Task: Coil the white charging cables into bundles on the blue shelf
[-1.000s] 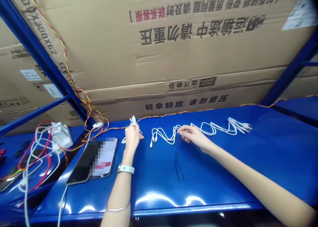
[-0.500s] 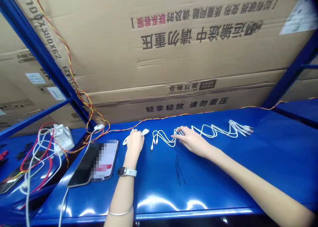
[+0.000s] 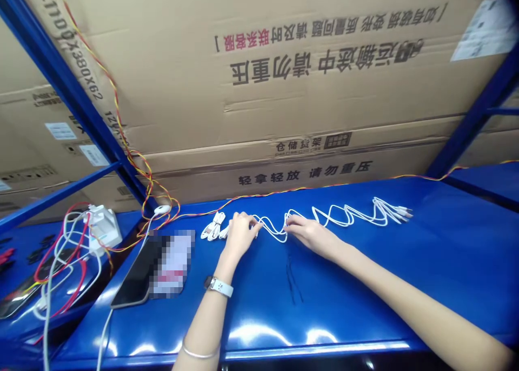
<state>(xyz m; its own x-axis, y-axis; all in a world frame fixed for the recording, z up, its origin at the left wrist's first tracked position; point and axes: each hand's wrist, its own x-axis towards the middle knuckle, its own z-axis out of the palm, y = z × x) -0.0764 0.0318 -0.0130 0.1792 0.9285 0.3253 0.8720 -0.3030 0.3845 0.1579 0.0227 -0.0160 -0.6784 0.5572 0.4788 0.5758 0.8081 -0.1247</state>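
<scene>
My left hand (image 3: 240, 236) pinches a white charging cable (image 3: 267, 227) at its loose looped part, on the blue steel shelf (image 3: 324, 306). My right hand (image 3: 308, 234) lies a little to the right, its fingertips gathered on the same cable. That cable runs on to the right in loose waves, ending in several white connector tips (image 3: 401, 210). To the left of my left hand lies a small bundle of folded white cable (image 3: 213, 226). A wristwatch with a white strap (image 3: 219, 286) and a thin silver bangle (image 3: 198, 353) sit on my left arm.
A phone with a blurred screen (image 3: 172, 265) lies left of my left arm. Farther left stand a white charger block (image 3: 104, 230) and tangled red and white cables. A twisted red-yellow wire (image 3: 243, 200) runs along the shelf's back edge, below large cardboard boxes (image 3: 284, 90).
My left hand has let go of the folded cable bundle, now lying on the shelf, and moved right onto the loose cable. My right hand has barely moved.
</scene>
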